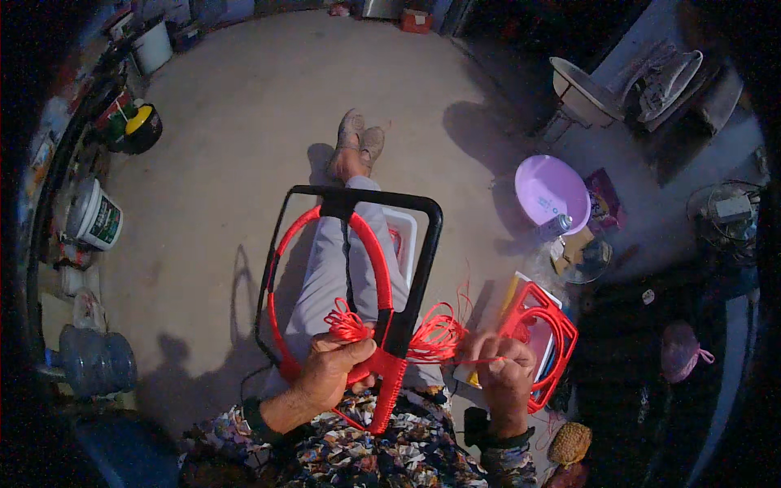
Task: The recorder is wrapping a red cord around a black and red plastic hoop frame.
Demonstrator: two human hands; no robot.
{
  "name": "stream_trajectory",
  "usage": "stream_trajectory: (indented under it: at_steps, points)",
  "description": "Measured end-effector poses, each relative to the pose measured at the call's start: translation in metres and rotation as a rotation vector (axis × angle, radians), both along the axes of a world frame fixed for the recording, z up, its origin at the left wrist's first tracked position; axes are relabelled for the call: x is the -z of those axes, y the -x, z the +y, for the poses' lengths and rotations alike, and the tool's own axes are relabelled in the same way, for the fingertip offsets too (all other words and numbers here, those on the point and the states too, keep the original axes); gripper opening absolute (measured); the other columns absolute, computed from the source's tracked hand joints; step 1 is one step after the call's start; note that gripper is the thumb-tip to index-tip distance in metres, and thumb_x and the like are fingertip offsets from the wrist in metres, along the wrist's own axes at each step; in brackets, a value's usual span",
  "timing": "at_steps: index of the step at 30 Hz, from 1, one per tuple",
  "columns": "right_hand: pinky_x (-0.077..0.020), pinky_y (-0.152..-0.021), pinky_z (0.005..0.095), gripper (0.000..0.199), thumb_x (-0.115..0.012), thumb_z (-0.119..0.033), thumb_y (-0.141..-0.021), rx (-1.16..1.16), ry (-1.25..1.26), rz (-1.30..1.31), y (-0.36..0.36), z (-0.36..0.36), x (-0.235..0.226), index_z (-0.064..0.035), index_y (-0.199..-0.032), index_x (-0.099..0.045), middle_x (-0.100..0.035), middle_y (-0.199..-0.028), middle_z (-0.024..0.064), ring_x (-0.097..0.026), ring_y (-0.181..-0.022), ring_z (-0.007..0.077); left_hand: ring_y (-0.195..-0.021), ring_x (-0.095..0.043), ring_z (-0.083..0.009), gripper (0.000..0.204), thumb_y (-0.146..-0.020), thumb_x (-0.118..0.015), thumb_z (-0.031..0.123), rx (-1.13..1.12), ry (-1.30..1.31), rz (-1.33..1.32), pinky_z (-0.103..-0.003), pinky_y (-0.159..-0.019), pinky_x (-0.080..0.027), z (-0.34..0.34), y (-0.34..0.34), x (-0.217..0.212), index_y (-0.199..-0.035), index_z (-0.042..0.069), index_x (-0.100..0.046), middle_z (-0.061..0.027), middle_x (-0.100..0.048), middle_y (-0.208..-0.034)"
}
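Across my lap stands a black rectangular frame (434, 236) with a ring (377, 254) inside it, mostly wound in red cord. Tight rows of red wrapping (389, 396) cover the near corner. My left hand (325, 374) is closed at the near side of the ring, pinching a looped bunch of red cord (346, 322); its fingertips are partly hidden. To the right, my right hand (506, 370) is closed on a strand of red cord, apart from the frame. A larger loose bundle of red cord (438, 333) hangs between the two hands.
Another red-wrapped frame (561, 342) lies beside my right hand, on a pale container. A white bin (404, 221) stands by my legs. Farther right are a purple basin (547, 191) and a spray can (556, 226). Buckets (99, 215) and a water jug (96, 362) line the left.
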State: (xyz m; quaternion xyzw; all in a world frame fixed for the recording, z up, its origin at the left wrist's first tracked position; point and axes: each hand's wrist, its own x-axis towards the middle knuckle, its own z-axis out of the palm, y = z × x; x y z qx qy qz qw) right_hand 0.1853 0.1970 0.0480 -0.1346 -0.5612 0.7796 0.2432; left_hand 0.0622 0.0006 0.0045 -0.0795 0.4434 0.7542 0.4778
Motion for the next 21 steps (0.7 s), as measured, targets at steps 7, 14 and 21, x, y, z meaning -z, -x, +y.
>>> stream_trajectory:
  at_steps: [7,14,21]
  points:
    - [-0.0348,-0.046,0.0242,0.020,-0.064,-0.004,-0.074,0.016,-0.919,-0.507,-0.030,0.048,0.028,-0.0029,-0.064,-0.047,-0.049,-0.056,0.0028,-0.044,-0.048,0.0083,-0.052,-0.057,-0.0132,0.028,-0.087,-0.059,0.022,0.000,0.003,-0.026,-0.024,-0.040,-0.038,0.002,-0.001,-0.007,-0.107,0.002,-0.057,-0.0073,-0.062,-0.075]
    - [-0.0362,-0.052,0.0216,0.027,-0.050,-0.024,-0.091,0.487,-0.773,-0.225,-0.001,0.074,0.003,-0.0022,-0.075,-0.054,-0.049,-0.066,0.0003,-0.046,-0.058,0.0073,-0.049,-0.054,-0.0110,0.028,-0.087,-0.061,0.024,0.041,0.001,-0.006,-0.023,-0.038,-0.036,0.005,0.000,-0.001,-0.105,0.003,-0.058,-0.0053,-0.061,-0.071]
    - [-0.0459,-0.056,0.0270,0.020,-0.051,-0.013,-0.085,0.131,-0.450,-0.304,0.018,0.025,-0.045,0.0043,-0.084,-0.061,-0.062,-0.075,0.0097,-0.057,-0.060,0.0160,-0.048,-0.053,-0.0112,0.020,-0.086,-0.061,0.021,0.089,-0.030,0.033,-0.023,-0.037,-0.035,0.010,0.001,-0.002,-0.095,0.002,-0.062,-0.0060,-0.060,-0.068]
